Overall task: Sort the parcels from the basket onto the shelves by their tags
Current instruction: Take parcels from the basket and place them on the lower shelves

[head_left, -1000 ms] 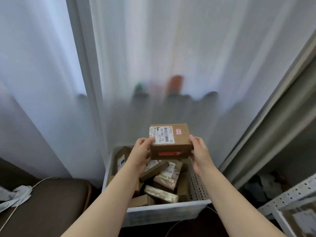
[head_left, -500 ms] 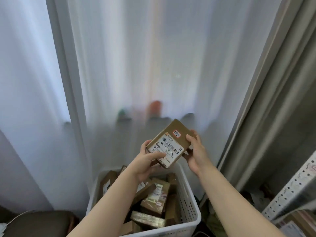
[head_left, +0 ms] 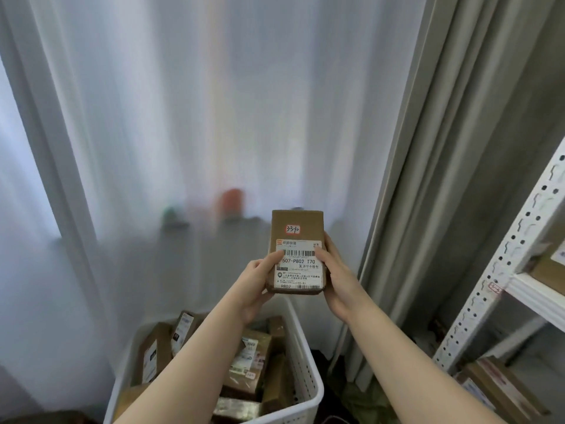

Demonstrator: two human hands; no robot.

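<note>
We see soft daylight glowing through the sheer curtain [head_left: 214,117], washing it pale. The basket [head_left: 305,377] below sits dimmer. Straight lines bow at the frame's edges.

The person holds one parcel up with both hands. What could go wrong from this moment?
1. The handwritten tag on the parcel is small and scrawled; a misreading could send it to the wrong shelf.
2. The left hand and right hand grip only its lower half, so it may slip and fall into the basket below.
</note>
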